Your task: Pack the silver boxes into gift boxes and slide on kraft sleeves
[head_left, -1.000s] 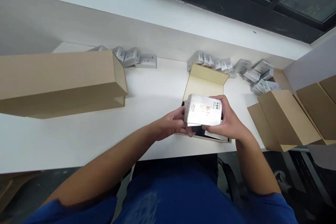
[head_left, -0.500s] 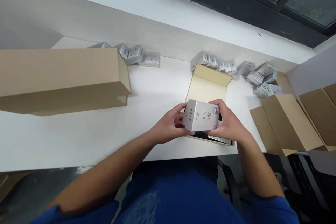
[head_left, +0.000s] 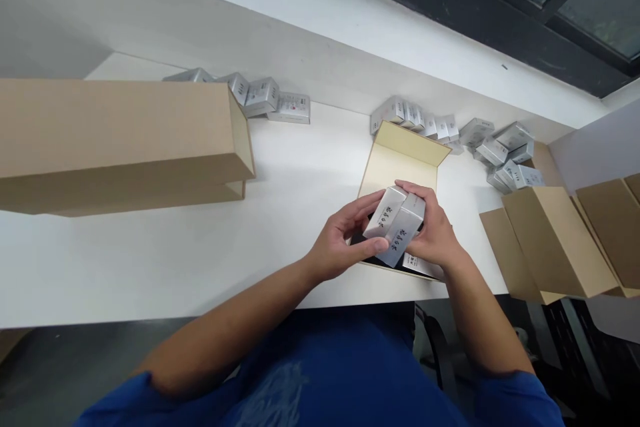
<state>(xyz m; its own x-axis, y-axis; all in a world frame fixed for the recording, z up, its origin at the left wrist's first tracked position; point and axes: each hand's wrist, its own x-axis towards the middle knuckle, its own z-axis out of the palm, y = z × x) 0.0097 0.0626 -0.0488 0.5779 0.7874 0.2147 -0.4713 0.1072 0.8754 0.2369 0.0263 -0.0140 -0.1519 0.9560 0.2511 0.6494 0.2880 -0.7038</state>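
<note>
Two small silver boxes (head_left: pixel 396 225) with dark lettering sit side by side between my hands, held over an open tan gift box (head_left: pixel 400 163) whose lid stands up behind them. My left hand (head_left: pixel 340 243) grips them from the left, fingers curled on top. My right hand (head_left: pixel 433 233) wraps them from the right. Inside the gift box a dark interior and another silver box (head_left: pixel 423 265) show under my hands.
A long cardboard carton (head_left: pixel 120 140) lies at the left on the white table (head_left: pixel 175 253). Rows of small silver boxes (head_left: pixel 415 123) line the back wall, with more small silver boxes (head_left: pixel 270 97) to the left. Flat cardboard cartons (head_left: pixel 555 240) stand at the right. The table edge is near my body.
The silver boxes turned in my hands from showing their broad printed face to showing narrow sides, and came lower toward the open gift box.
</note>
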